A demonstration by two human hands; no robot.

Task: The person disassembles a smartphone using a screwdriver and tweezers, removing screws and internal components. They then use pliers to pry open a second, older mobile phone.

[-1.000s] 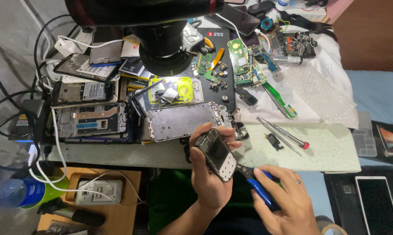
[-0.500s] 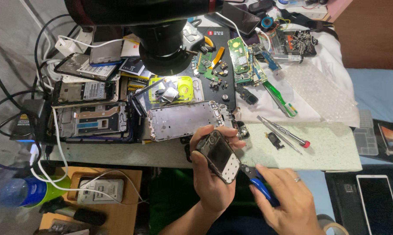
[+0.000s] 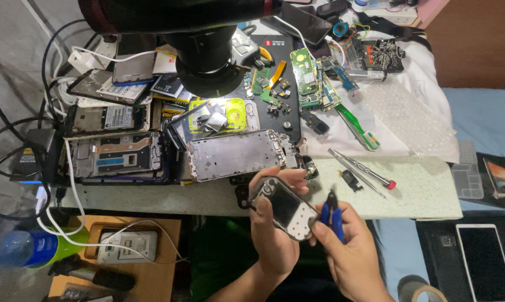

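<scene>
Left hand (image 3: pixel 277 237) grips small phone (image 3: pixel 283 208); right hand (image 3: pixel 350 251), just beside it, clenches blue-handled pliers (image 3: pixel 332 212). Desk (image 3: pixel 420 196) edge beyond both.

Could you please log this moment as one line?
left hand: holds phone housing | right hand: grips blue-handled pliers beside it

Workbench (image 3: pixel 420 196), pale speckled top, crowded. Left: stripped phone frames (image 3: pixel 115 154), cables. Centre: bare metal chassis (image 3: pixel 235 155), yellow-green case (image 3: pixel 230 114) behind it. Black mat (image 3: pixel 288 67) holds green circuit boards (image 3: pixel 304 70). Right: white cloth (image 3: pixel 347 140), green toothbrush (image 3: pixel 358 126), bubble wrap (image 3: pixel 409 117), red-tipped screwdrivers (image 3: pixel 364 170).
</scene>
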